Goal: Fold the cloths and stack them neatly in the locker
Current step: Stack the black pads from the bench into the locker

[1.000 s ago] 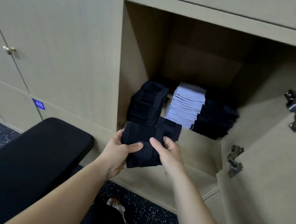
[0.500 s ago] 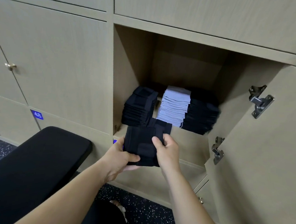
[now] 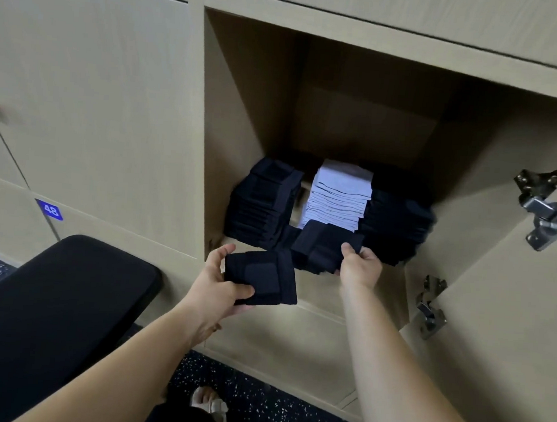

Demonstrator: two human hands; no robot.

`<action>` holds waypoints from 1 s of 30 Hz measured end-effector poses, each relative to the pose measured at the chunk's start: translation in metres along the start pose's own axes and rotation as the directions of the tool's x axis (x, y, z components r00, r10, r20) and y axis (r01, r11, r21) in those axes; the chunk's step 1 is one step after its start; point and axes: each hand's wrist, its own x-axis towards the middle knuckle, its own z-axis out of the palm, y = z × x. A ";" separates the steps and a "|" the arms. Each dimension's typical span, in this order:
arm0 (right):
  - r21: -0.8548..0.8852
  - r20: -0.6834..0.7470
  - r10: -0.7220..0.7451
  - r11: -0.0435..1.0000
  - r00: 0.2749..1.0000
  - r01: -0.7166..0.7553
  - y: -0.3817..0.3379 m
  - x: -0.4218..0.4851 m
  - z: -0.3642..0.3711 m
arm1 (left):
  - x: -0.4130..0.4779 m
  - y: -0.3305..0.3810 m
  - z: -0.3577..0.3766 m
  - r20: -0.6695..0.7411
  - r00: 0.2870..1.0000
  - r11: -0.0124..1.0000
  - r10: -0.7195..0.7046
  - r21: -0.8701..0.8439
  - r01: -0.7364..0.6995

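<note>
At 8 o'clock in the view a black padded bench [image 3: 49, 310] is seen, well apart from the work. A folded dark navy square cloth [image 3: 260, 280] is gripped by the left hand [image 3: 219, 285], thumb on top, just outside the open pale wooden locker [image 3: 237, 125], at 6 o'clock of its front lip. At 12 o'clock from that cloth, a tall stack of dark folded cloths [image 3: 261, 203] is stood near the left wall.

A second folded dark cloth [image 3: 325, 247] is pinched at its right edge by the right hand [image 3: 360, 266] over the shelf front, just before a pale grey-blue cloth stack [image 3: 339, 198]. Another dark cloth stack [image 3: 398, 222] lies at 3 o'clock of that one.

Because only one edge is held, the fold could be lost as the cloth is set down. The tall stacks could be toppled if brushed, since little free shelf is left between them.
</note>
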 end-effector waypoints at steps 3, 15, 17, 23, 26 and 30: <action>-0.042 0.005 0.021 0.999 1.000 -0.021 0.011 0.018 0.014 | 0.015 -0.004 -0.002 0.007 1.000 1.000 -0.001 0.011 0.001; -0.166 0.066 0.014 0.986 0.998 -0.003 0.042 0.046 0.043 | 0.050 -0.019 -0.005 0.031 0.999 0.998 -0.016 -0.059 0.018; -0.226 0.077 -0.044 0.972 0.996 0.061 0.042 0.045 0.044 | 0.052 -0.021 -0.005 0.030 0.999 0.998 -0.015 -0.054 0.017; -0.601 0.107 -0.141 0.779 0.984 0.177 0.037 0.040 0.043 | 0.053 -0.023 -0.003 0.035 0.999 0.997 -0.016 -0.071 0.019; -0.707 0.082 -0.160 0.686 0.984 0.170 0.036 0.039 0.042 | 0.052 -0.022 -0.002 0.042 0.999 0.997 -0.015 -0.074 0.018; -0.691 0.070 -0.131 0.708 0.989 0.143 0.032 0.037 0.038 | 0.049 -0.018 -0.003 0.037 0.999 0.997 -0.007 -0.077 0.010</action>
